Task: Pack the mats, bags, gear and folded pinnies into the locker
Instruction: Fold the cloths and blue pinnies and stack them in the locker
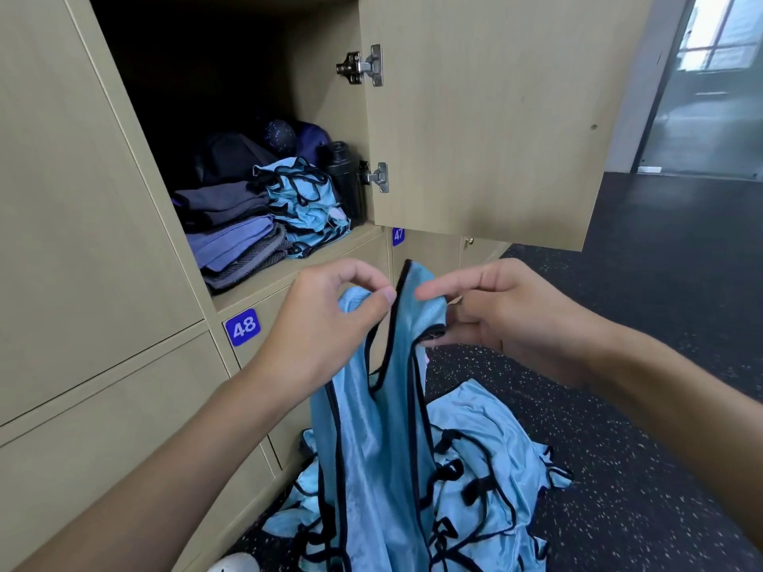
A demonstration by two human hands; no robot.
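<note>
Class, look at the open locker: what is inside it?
Inside the locker: folded mats at the front, blue pinnies beside them, a black bottle by the hinge, dark bags behind. The back is too dark to see.

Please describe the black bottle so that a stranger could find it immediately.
Look into the open locker above the number 48 label. The bottle stands upright at the right wall, beside the folded blue pinnies; it is the only hard, black item.

Locker shelf [330, 251]: folded mats [235, 241] left, folded pinnies [307, 204] right, black bottle [344, 179] far right.
Floor [619, 468]: loose pinnies [487, 460] near me.
</note>
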